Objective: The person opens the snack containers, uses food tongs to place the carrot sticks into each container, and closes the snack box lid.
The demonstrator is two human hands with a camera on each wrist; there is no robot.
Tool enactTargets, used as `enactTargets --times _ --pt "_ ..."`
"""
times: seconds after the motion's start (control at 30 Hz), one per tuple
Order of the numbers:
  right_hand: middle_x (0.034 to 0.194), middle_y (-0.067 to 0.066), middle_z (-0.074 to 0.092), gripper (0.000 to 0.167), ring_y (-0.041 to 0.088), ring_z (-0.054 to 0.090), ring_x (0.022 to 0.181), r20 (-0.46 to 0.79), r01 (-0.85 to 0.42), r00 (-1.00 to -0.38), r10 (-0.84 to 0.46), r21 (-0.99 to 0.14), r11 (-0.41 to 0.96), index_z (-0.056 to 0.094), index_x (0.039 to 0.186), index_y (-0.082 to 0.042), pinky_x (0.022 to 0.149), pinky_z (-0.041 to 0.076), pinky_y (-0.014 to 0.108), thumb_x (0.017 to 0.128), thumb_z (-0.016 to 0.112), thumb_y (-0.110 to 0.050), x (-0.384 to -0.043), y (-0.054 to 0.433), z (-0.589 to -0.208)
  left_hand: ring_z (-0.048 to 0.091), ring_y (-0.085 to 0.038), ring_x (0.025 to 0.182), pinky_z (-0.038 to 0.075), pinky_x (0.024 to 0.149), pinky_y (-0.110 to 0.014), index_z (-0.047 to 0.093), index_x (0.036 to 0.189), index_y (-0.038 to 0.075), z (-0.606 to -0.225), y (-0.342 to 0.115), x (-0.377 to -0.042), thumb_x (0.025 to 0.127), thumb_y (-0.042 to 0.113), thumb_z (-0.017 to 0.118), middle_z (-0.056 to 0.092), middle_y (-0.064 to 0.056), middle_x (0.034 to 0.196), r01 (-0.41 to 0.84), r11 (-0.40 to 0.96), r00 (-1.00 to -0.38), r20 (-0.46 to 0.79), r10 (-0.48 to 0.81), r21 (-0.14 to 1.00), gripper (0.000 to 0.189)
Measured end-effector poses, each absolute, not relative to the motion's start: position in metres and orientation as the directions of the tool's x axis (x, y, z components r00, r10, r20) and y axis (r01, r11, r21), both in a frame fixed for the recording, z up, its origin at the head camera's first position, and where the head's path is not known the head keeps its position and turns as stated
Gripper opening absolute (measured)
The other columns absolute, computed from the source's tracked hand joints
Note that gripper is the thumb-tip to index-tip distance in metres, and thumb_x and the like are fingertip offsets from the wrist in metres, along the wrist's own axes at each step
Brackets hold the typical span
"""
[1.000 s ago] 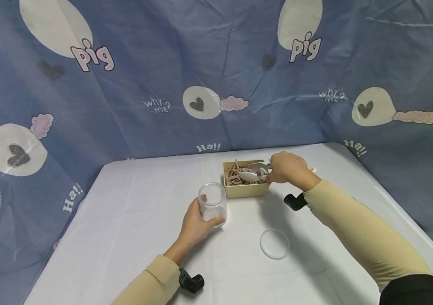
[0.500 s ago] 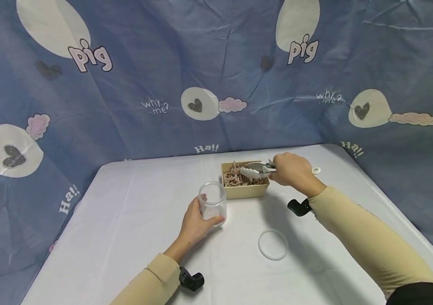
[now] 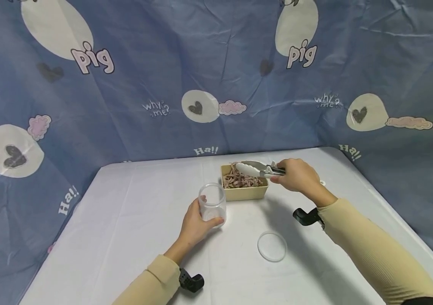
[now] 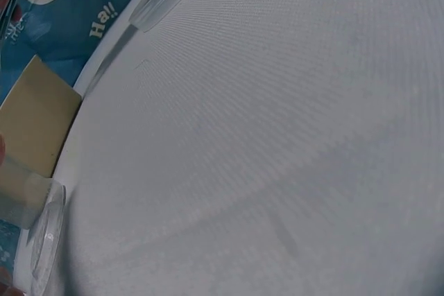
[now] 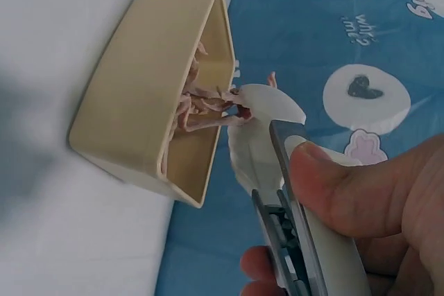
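In the head view, the left hand's (image 3: 195,224) fingers curl round a transparent, open-topped jar (image 3: 213,208) standing upright on the white-covered counter (image 3: 143,237), nearer and further left than a cream rectangular box (image 3: 244,194). The right hand (image 3: 297,178) grips white-headed tongs (image 3: 254,172) above the box's tangled, pinkish-brown shreds (image 3: 239,180). A clear round lid (image 3: 272,247) lies near, right of the jar.

In the left wrist view, the jar's see-through wall shows at the left edge, before the box.

In the right wrist view, shreds stretch from the box to the tongs' rounded heads.
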State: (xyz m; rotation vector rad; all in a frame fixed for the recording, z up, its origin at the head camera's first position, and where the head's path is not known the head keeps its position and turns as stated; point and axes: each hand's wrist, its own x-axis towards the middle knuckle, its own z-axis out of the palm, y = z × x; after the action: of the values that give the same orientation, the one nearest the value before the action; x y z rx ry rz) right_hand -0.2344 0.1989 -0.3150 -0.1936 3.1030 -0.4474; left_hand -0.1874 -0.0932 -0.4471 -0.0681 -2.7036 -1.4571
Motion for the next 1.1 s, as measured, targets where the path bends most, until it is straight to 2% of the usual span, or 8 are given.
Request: enactTargets --times 0.1,0.33,0.47,0.67,0.87,1.1 --pt "0.108 0.014 0.071 0.047 0.028 0.064 0.089 0.03 -0.127 -0.992 -0.123 -0.292 0.948 0.068 0.124 -0.01 0.061 0.047 0.037 0.087 0.07 -0.038 -0.23 0.201 -0.316 0.053 -0.039 0.127 0.045 0.105 -0.054 0.039 0.145 -0.001 -0.448 -0.093 -0.188 0.075 0.034 0.085 0.052 -0.022 0.138 0.079 0.552 -0.996 0.088 0.01 0.83 0.091" --pt "0.097 0.009 0.071 0.044 0.024 0.06 0.079 0.074 -0.146 -0.989 -0.13 -0.307 0.94 0.069 0.122 -0.011 0.056 0.041 0.031 0.087 0.07 -0.037 -0.225 0.204 -0.316 0.052 -0.039 0.128 0.044 0.106 -0.055 0.039 0.145 -0.002 -0.449 -0.095 -0.189 0.075 0.034 0.085 0.051 -0.023 0.14 0.094 0.556 -0.995 0.102 0.017 0.826 0.091" --pt "0.102 0.011 0.072 0.046 0.026 0.063 0.084 0.088 -0.141 -0.989 -0.119 -0.321 0.937 0.068 0.125 -0.012 0.059 0.045 0.035 0.087 0.07 -0.037 -0.223 0.205 -0.318 0.051 -0.04 0.129 0.044 0.106 -0.055 0.039 0.145 -0.002 -0.45 -0.095 -0.189 0.075 0.033 0.085 0.051 -0.023 0.14 0.096 0.553 -0.994 0.105 0.016 0.828 0.091" --pt "0.118 0.014 0.071 0.047 0.035 0.066 0.102 0.108 -0.145 -0.988 -0.113 -0.359 0.922 0.066 0.128 -0.012 0.074 0.052 0.049 0.088 0.069 -0.036 -0.22 0.208 -0.319 0.051 -0.04 0.129 0.044 0.106 -0.056 0.039 0.144 -0.004 -0.451 -0.094 -0.189 0.075 0.032 0.086 0.051 -0.024 0.14 0.1 0.558 -0.994 0.11 0.016 0.824 0.091" --pt "0.113 0.013 0.072 0.045 0.032 0.065 0.098 0.135 -0.151 -0.985 -0.106 -0.389 0.909 0.067 0.127 -0.013 0.072 0.051 0.046 0.089 0.069 -0.037 -0.217 0.211 -0.317 0.051 -0.04 0.129 0.044 0.107 -0.055 0.038 0.145 -0.003 -0.448 -0.093 -0.188 0.075 0.033 0.085 0.05 -0.023 0.141 0.084 0.553 -0.995 0.095 0.008 0.829 0.092" --pt "0.119 0.016 0.071 0.046 0.034 0.066 0.102 0.178 -0.183 -0.977 -0.113 -0.447 0.876 0.067 0.127 -0.009 0.081 0.052 0.049 0.088 0.071 -0.034 -0.211 0.205 -0.314 0.052 -0.04 0.128 0.044 0.106 -0.055 0.039 0.145 -0.003 -0.449 -0.092 -0.188 0.075 0.032 0.086 0.051 -0.023 0.141 0.09 0.555 -0.995 0.104 0.007 0.827 0.091"
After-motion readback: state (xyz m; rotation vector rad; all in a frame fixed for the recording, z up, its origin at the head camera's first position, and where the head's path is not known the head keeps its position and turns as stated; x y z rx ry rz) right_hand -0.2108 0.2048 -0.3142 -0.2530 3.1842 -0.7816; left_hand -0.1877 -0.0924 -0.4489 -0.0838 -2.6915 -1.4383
